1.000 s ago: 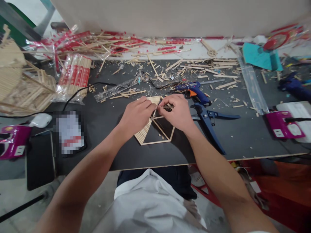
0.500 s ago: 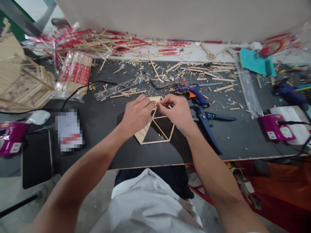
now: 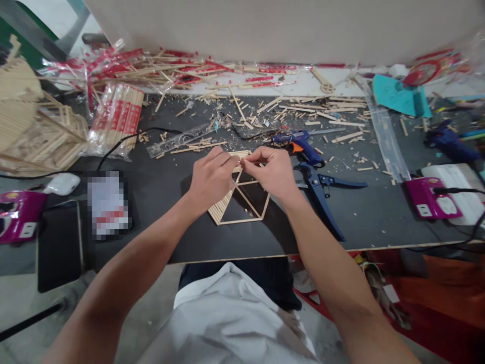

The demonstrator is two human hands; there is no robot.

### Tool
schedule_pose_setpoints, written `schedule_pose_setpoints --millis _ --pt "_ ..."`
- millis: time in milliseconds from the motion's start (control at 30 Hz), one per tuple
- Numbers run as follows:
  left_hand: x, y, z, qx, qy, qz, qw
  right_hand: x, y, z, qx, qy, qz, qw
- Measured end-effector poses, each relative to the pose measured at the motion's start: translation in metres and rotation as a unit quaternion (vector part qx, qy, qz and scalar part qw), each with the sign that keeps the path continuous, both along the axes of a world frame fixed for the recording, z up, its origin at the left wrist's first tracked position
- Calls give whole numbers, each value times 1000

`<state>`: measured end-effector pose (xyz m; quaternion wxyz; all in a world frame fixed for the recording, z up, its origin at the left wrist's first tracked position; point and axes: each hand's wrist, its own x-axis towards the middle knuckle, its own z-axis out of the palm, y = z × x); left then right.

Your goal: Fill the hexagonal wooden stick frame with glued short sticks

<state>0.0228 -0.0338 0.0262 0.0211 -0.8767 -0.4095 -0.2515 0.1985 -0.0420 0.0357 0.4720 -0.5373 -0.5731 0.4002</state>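
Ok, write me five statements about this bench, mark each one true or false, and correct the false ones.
1. The left hand and right hand meet over the wooden frame. True.
2. Sticks fill every section of the wooden frame. False: sections at its front and right are open.
3. The glue gun lies farther from the person than the cutter. True.
4. The black phone lies to the right of both hands. False: it lies to their left.
5. The bundle of wrapped sticks has red markings. True.
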Motion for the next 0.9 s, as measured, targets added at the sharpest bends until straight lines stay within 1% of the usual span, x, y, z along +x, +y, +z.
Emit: schedule_pose_setpoints --millis 100,233,433,567,700,900 --pt "0 0 1 9 13 -4 1000 1 1 -1 -17 8 -3 1000" --pt "1 -1 1 21 18 -6 1000 2 2 0 -13 7 4 1000" --pt "0 -1 -1 5 14 7 1000 1 3 0 -14 -3 11 1000" --pt "-1 1 -2 2 4 4 1000 -1 4 -1 -7 14 6 1000" --pt "-2 2 -2 -7 4 -3 1000 -1 4 -4 -19 24 3 1000" --pt "-1 3 -4 18 -8 -4 1000 1 6 -8 11 31 21 999"
